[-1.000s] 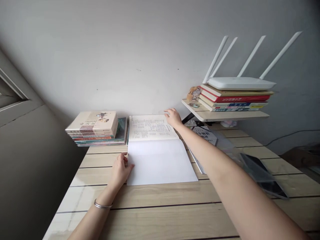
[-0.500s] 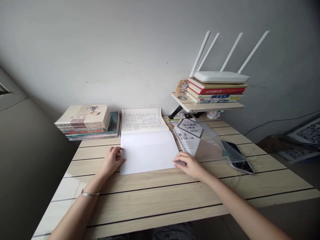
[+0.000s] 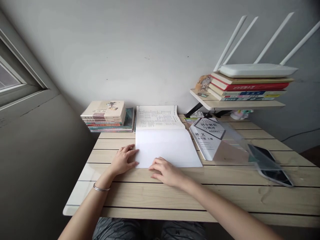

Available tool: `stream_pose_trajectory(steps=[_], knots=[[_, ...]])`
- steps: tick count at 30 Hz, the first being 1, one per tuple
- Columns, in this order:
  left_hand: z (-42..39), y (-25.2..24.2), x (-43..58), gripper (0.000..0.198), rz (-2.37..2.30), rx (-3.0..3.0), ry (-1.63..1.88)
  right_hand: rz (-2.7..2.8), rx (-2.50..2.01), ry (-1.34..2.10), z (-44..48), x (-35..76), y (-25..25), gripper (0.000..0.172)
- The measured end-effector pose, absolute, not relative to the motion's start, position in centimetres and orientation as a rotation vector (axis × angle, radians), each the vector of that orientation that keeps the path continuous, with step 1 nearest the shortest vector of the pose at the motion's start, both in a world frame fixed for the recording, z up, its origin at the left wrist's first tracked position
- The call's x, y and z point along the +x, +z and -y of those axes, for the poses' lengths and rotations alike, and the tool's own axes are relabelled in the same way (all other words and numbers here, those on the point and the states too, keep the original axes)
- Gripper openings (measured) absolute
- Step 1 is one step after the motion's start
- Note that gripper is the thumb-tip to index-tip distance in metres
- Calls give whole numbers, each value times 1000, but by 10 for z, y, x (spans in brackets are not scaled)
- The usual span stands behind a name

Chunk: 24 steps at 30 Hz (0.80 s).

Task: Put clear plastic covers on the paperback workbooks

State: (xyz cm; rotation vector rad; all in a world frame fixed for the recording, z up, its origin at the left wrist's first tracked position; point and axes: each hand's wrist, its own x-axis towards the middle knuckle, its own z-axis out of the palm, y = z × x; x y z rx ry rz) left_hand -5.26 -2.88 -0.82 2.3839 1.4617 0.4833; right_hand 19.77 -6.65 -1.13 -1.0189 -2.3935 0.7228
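Note:
An open book (image 3: 157, 118) lies before me, its printed page at the far side and a blank white sheet (image 3: 165, 148) covering the near side. My left hand (image 3: 124, 160) rests on the table at the sheet's left edge, fingers spread and fingertips touching that edge. Over the near edge of the sheet is my right hand (image 3: 165, 170), fingers loosely bent and thumb apart, with nothing seen in its grip. To the right of the open book, a grey and white workbook (image 3: 207, 136) lies at a slant, partly under a clear plastic cover (image 3: 232, 151).
A stack of books (image 3: 105, 115) stands at the back left. At the back right, a small raised shelf (image 3: 240, 105) bears books (image 3: 250, 88) and a white router (image 3: 257, 70). A phone (image 3: 275, 175) lies on the slatted table (image 3: 160, 201), partly beneath the plastic.
My right hand has moved left from the sheet's near right corner to the middle of its near edge. My left hand has flattened against the left edge. The view has shifted left.

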Motion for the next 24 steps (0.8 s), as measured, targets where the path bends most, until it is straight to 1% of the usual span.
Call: stream_pose_trajectory(steps=[6,13,20,24], knots=[[29,-11,-53,54,-1466,2395,488,2355,-993,744,57,155,-21,20],[30,-7,-52,52,-1470,2369,486,2330,-1065,808,60,146,-16,8],[31,-8,-51,51,-1483,2396,480,2400,-1137,729,62,140,-12,6],[33,-9,-50,55,-1498,2437,469,2441,-1160,691,63,136,-13,4]])
